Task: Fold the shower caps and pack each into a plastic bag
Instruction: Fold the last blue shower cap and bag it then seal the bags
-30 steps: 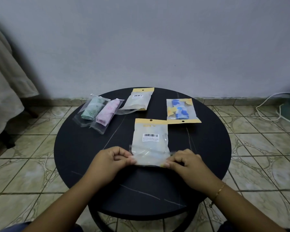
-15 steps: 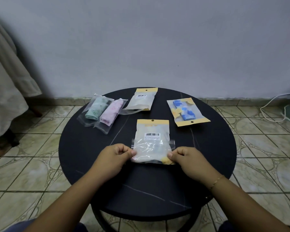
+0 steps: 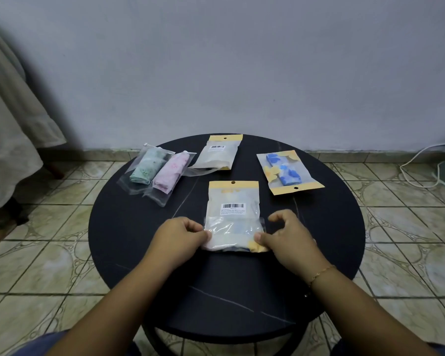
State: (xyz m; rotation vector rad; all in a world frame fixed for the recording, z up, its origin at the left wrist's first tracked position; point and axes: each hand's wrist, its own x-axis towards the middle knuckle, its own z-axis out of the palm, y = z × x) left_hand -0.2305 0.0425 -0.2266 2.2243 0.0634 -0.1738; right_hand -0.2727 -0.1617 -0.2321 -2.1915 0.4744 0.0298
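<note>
We pinch near bag (image 3: 233,219) at worktop (image 3: 129,235) front: left hand (image 3: 180,233) and right hand (image 3: 284,233) closed on its lower corners, folded cap inside. Risk: slick plastic slips, open end gapes, cap creeps out.

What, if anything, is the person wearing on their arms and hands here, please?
Both forearms are bare, with no sleeves in view. The left hand shows no jewellery or glove. The right hand is also ungloved, with a thin gold-coloured bracelet at the wrist.
</note>
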